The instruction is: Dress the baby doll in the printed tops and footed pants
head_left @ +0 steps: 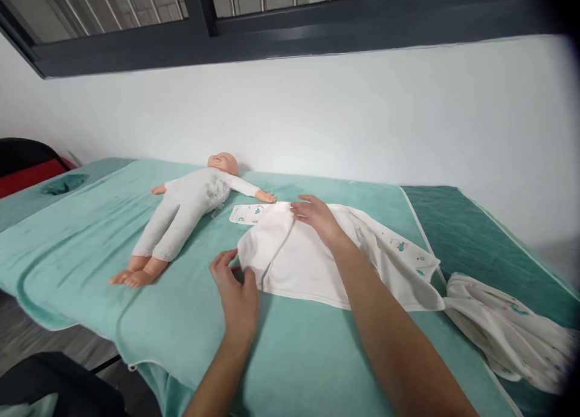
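Observation:
A small white baby shirt [312,263] lies spread on the green towel [181,320], its sleeves printed with little coloured figures. My left hand [235,293] is at the shirt's left edge, thumb and fingers apart with the thumb touching the cloth. On the upper part of the shirt rests my right hand [317,217], its fingers stretched out flat over the fabric. A baby doll [185,208] in a white body suit lies on its back to the left, one arm reaching toward the shirt's far sleeve.
Another printed white baby garment [507,329] lies bunched at the right, partly on a darker green cover [480,242]. A white wall [317,115] with a dark window frame [317,36] stands behind. At lower left is a black seat [58,387].

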{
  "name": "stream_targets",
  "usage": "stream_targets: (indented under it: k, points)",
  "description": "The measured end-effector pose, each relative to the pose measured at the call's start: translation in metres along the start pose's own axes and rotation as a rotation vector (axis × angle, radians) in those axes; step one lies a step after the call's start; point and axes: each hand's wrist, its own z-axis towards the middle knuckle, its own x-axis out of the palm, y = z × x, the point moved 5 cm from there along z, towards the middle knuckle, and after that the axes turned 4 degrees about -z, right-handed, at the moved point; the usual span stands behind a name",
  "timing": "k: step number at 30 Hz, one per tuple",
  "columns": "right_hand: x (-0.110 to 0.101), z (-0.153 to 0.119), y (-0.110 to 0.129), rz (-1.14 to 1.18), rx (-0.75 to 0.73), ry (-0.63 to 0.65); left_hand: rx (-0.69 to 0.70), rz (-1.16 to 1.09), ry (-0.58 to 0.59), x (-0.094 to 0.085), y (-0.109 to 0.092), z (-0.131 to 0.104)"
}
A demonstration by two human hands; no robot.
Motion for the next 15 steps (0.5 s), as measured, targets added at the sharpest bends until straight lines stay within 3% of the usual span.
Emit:
stream_targets:
  k: [4, 6, 9, 12, 15]
  points:
    - [0.014, -0.001, -0.004, -0.071, -0.072, -0.018, 0.28, 0.164, 0.007, 0.004, -0.018, -0.008]
    - [0.021, -0.007, 0.0, -0.115, -0.115, -0.013, 0.361, 0.209, 0.116, 0.011, -0.022, -0.011]
    - [0.022, -0.021, 0.014, -0.176, -0.16, -0.012, 0.372, 0.316, 0.303, 0.023, -0.018, -0.012]
    - [-0.006, -0.038, 0.027, -0.385, -0.196, -0.062, 0.362, 0.394, 0.331, 0.026, -0.015, -0.01]
    - [-0.071, -0.059, 0.027, -0.749, -0.072, -0.213, 0.384, 0.388, 0.302, 0.025, -0.017, -0.01]
